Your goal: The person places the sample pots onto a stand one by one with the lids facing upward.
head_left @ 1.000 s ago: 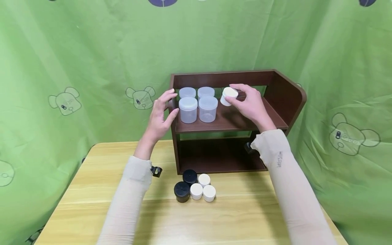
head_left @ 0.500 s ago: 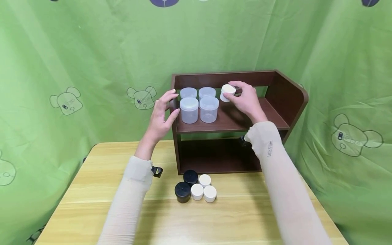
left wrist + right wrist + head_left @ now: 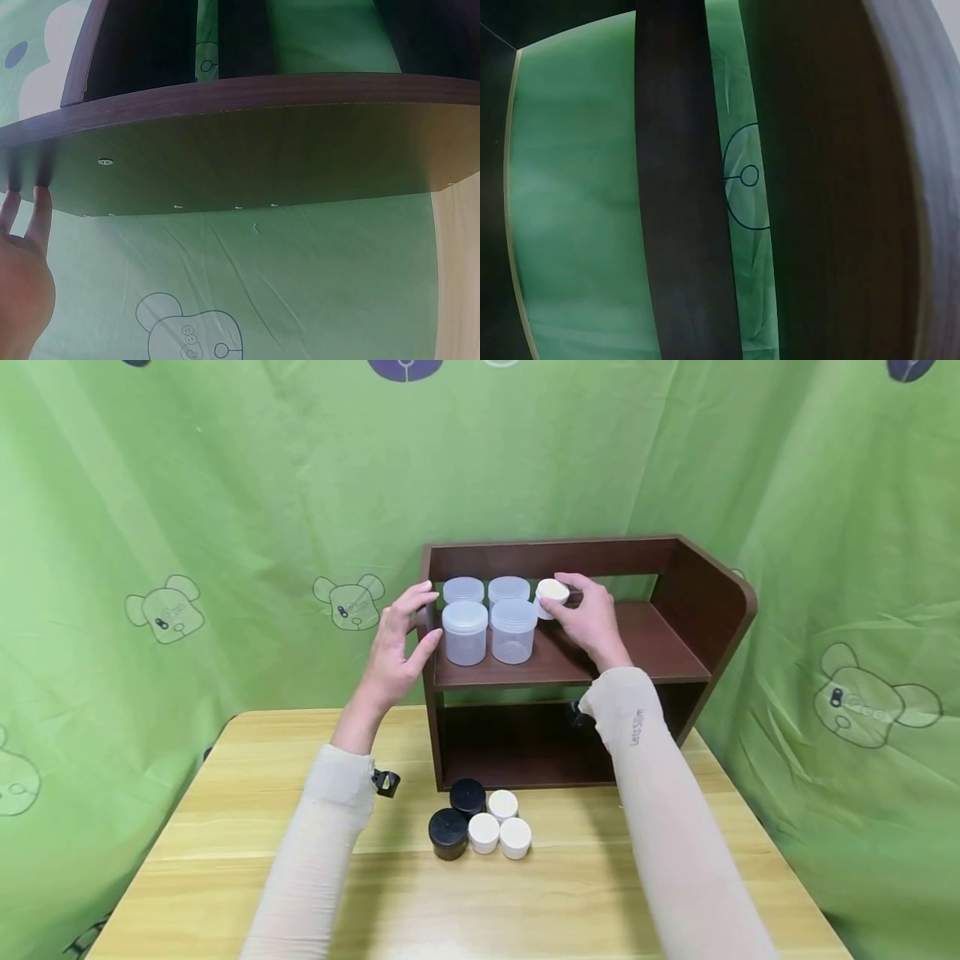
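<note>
My right hand [image 3: 592,620] pinches a small white lidded jar [image 3: 552,591] between thumb and fingers, over the upper shelf [image 3: 633,635] of a dark brown rack. The jar is beside a block of several clear frosted jars [image 3: 513,639] at the shelf's left end. My left hand [image 3: 392,647] is at the rack's left side panel, thumb and fingers spread apart. In the left wrist view, two fingertips of the left hand [image 3: 26,277] touch the outer face of the side panel [image 3: 247,150]. The right wrist view shows rack boards, with the right hand out of sight.
On the wooden table [image 3: 247,810], before the rack, two black jars [image 3: 447,832] stand grouped with three white jars [image 3: 515,837]. The lower shelf [image 3: 517,747] lies under the right forearm. Green curtain [image 3: 247,485] hangs behind and at both sides.
My right hand has moved left with the white jar, closer to the clear jars, and dipped slightly in the last half second. The left hand has stayed at the side panel.
</note>
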The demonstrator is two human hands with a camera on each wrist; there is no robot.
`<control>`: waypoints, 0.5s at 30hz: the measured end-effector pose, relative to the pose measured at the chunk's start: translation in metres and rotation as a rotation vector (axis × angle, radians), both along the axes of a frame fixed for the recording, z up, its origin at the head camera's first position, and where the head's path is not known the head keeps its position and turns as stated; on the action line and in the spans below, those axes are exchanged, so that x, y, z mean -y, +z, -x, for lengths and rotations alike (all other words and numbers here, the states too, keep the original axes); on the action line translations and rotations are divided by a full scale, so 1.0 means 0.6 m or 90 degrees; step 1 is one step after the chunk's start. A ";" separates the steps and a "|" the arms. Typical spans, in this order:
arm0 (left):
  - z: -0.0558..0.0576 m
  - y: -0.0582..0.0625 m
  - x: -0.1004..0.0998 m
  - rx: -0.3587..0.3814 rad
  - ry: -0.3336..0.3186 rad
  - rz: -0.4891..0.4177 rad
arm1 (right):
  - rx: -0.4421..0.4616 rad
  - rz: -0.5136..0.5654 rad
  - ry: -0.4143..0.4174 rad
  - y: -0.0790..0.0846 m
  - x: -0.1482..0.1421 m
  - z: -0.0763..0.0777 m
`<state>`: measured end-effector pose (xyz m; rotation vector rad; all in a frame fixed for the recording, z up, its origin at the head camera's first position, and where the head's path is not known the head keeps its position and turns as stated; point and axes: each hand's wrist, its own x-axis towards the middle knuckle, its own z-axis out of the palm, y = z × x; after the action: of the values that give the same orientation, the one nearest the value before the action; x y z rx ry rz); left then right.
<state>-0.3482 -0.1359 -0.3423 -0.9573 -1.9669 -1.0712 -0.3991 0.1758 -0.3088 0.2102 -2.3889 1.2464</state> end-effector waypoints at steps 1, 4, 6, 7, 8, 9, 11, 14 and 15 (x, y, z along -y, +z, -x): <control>0.000 0.000 0.000 0.001 0.000 0.001 | -0.005 0.002 -0.004 -0.002 0.001 0.000; 0.000 0.000 0.000 0.002 0.005 0.006 | -0.022 0.006 -0.015 -0.007 0.004 0.003; 0.001 0.001 0.000 0.001 0.008 0.009 | -0.027 0.004 -0.022 -0.007 0.007 0.004; 0.001 0.002 0.000 -0.001 0.008 0.010 | -0.028 0.003 -0.024 -0.008 0.008 0.005; 0.001 0.002 0.000 0.000 0.007 0.010 | -0.028 0.001 -0.026 -0.009 0.009 0.005; 0.001 0.003 0.000 0.001 0.006 0.010 | -0.028 -0.002 -0.026 -0.009 0.010 0.006; 0.000 0.002 -0.001 0.006 0.003 0.007 | -0.027 -0.005 -0.025 -0.012 0.011 0.006; -0.002 0.002 -0.001 0.013 0.002 0.004 | -0.027 -0.012 -0.023 -0.018 0.011 0.006; -0.003 0.002 -0.001 0.014 0.002 0.004 | -0.027 -0.015 -0.022 -0.019 0.012 0.006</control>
<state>-0.3466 -0.1353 -0.3413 -0.9487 -1.9904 -1.0791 -0.4027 0.1689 -0.3202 0.1988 -2.3621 1.1876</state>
